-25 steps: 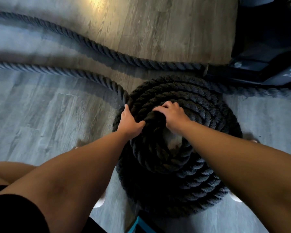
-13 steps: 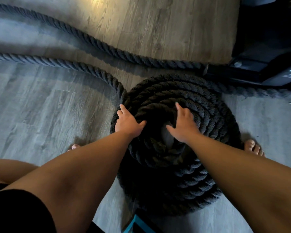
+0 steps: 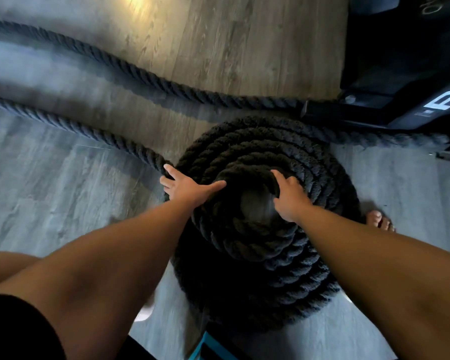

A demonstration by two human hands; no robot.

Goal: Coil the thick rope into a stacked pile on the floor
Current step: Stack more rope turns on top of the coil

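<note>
A thick black rope (image 3: 255,240) lies coiled in a stacked round pile on the wood floor, with a small hole at its centre. My left hand (image 3: 186,187) rests flat on the pile's left side, fingers spread, where the loose strand (image 3: 89,131) runs in from the left. My right hand (image 3: 289,196) lies on the top inner turn, fingers curled over the rope beside the centre hole. A second strand (image 3: 146,76) runs across the floor behind the pile.
Black gym equipment (image 3: 400,74) with a metal base stands at the upper right, close behind the pile. My bare foot (image 3: 379,220) shows at the pile's right edge. A teal-edged object (image 3: 205,346) sits at the bottom. Wood floor (image 3: 50,190) stretches to the left.
My right hand let go of the gripped rope end at the pile's top and now lies curled on the inner turn. My left hand spread flat and slid slightly left.
</note>
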